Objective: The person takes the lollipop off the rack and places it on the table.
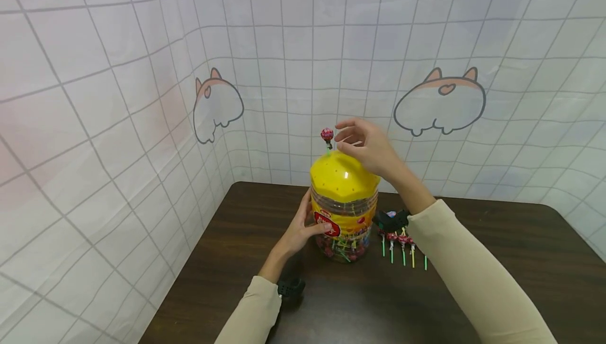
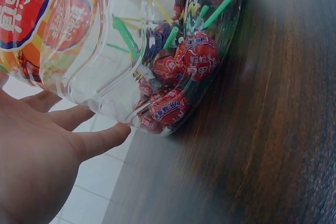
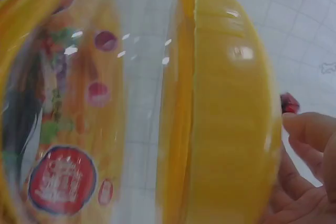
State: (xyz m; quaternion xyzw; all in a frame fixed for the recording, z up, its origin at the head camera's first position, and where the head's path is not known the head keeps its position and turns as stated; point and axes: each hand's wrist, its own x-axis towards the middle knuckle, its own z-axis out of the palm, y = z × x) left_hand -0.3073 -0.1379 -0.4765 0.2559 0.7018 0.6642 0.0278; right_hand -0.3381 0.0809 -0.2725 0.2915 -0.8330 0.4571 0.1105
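Observation:
A clear plastic jar (image 1: 352, 223) with a yellow domed lid (image 1: 343, 175) stands on the table, with wrapped lollipops (image 2: 199, 59) inside. My left hand (image 1: 303, 228) holds the jar's left side, thumb across the label and fingers spread along the far side. One red-wrapped lollipop (image 1: 327, 134) stands upright in the top of the lid, its stick end hidden. Just right of that lollipop is my right hand (image 1: 366, 144), its fingers loosely bent above the lid with nothing held between them. In the right wrist view, the right fingers (image 3: 310, 129) are beside the lid.
To the right of the jar, several lollipops (image 1: 403, 241) lie in a row on the dark wooden table (image 1: 497, 249), partly hidden by the right forearm. A white grid-patterned cloth (image 1: 293, 44) hangs behind the table and along its left side.

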